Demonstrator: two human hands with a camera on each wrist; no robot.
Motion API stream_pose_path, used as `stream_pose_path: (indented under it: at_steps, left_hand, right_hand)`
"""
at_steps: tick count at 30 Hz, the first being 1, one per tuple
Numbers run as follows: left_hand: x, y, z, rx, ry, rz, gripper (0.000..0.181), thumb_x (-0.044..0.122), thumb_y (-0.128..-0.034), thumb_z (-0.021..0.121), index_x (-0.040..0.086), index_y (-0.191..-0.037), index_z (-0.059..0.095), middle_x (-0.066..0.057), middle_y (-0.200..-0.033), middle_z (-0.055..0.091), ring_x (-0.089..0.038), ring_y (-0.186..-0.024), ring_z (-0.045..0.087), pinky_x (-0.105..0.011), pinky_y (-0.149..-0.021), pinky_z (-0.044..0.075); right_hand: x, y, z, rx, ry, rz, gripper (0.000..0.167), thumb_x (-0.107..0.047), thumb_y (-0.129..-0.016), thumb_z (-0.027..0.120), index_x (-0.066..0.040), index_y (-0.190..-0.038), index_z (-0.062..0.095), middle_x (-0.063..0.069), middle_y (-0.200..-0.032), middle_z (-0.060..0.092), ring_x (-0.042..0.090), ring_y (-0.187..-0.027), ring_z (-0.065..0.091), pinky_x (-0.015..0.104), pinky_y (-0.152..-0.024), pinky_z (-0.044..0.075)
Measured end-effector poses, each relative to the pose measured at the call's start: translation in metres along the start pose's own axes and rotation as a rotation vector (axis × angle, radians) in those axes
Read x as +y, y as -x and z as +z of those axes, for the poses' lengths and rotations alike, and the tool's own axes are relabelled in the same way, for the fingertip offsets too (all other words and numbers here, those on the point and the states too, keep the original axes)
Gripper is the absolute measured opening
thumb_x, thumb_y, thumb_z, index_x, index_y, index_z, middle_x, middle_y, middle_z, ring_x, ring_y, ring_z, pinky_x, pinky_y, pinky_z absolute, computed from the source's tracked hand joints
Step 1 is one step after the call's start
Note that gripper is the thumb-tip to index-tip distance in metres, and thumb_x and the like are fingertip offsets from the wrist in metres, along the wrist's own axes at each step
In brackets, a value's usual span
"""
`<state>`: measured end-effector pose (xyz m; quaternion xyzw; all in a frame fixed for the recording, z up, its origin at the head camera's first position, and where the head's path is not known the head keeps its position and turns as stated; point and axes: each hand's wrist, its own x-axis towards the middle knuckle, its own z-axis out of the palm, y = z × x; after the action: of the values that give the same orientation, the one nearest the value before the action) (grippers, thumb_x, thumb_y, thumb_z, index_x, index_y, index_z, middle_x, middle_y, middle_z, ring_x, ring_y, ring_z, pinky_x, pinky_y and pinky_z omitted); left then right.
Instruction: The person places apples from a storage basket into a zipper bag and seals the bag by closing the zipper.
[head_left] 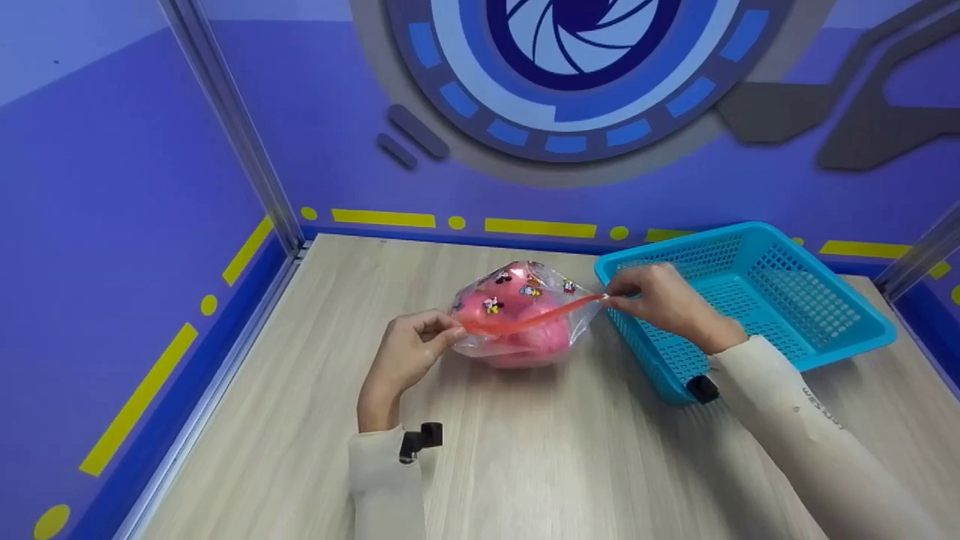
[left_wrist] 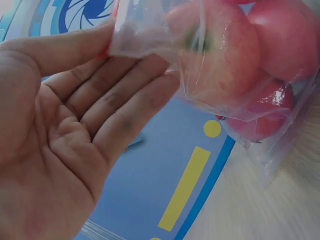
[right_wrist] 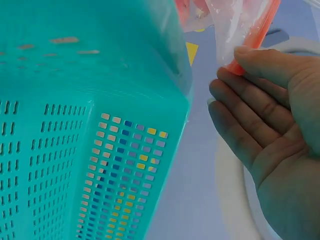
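Note:
A clear zip bag (head_left: pixel 491 306) with small cartoon prints and a red zip strip (head_left: pixel 536 321) holds several pink-red, peach-like fruits (left_wrist: pixel 225 55). My left hand (head_left: pixel 409 349) pinches the left end of the strip between thumb and fingers. At the strip's right end, my right hand (head_left: pixel 664 300) pinches the other corner. Between them the strip is drawn out in a slanting line, higher on the right. In the left wrist view the left hand's (left_wrist: pixel 95 115) palm shows, its thumb over the bag's edge. The right hand (right_wrist: pixel 270 100) holds the red corner beside the basket.
A turquoise perforated basket (head_left: pixel 739 292) stands on the right of the wooden table (head_left: pixel 525 450), below and behind my right hand. Purple-blue panels (head_left: pixel 315 120) with yellow marks rise at the back and left. A metal post (head_left: pixel 232 112) marks the left corner.

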<state>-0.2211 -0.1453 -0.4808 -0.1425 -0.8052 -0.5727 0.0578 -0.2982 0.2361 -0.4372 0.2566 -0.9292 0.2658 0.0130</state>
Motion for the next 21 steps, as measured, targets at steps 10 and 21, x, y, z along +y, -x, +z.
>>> stream_pose_path:
  at_steps: [10,21]
  left_hand:
    - [-0.020,-0.009,0.018,0.025,-0.056,-0.052,0.008,0.008,-0.0991,0.076,0.005,-0.092,0.074,-0.003,-0.094,0.075,-0.017,-0.091,0.067,-0.031,-0.082,0.057]
    - [-0.035,-0.010,0.015,0.131,0.041,-0.046,0.007,0.010,-0.1008,0.074,0.004,-0.101,0.076,-0.007,-0.100,0.075,-0.026,-0.094,0.069,-0.026,-0.080,0.057]
  right_hand:
    - [-0.018,-0.010,0.012,-0.093,0.067,0.001,0.023,-0.011,-0.087,0.090,-0.006,-0.108,0.083,0.006,-0.098,0.079,0.022,-0.085,0.072,0.041,-0.077,0.065]
    - [-0.020,-0.020,0.015,-0.105,0.054,0.035,0.018,-0.007,-0.090,0.086,-0.004,-0.107,0.083,0.009,-0.098,0.079,0.022,-0.082,0.070,0.042,-0.077,0.065]
